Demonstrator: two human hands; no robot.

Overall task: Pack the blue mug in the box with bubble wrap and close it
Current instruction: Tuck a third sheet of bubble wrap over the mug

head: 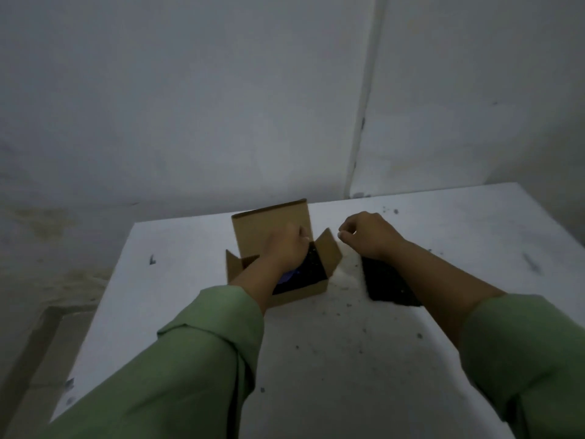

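Observation:
A small brown cardboard box (272,226) stands open on the white table (332,343), its tall back flap upright and its side flaps spread. Inside I see dark wrapping (311,270) and a bit of blue (289,275), probably the mug. My left hand (289,248) reaches into the box from the front, fingers curled over the contents; what it touches is hidden. To the right of the box, my right hand (367,236) hovers loosely curled, holding nothing that I can see. A dark sheet (387,283) lies on the table under my right forearm.
The table's far edge meets a pale wall close behind the box. Its left edge drops off to the floor. Small dark specks are scattered over the tabletop. The scene is dim.

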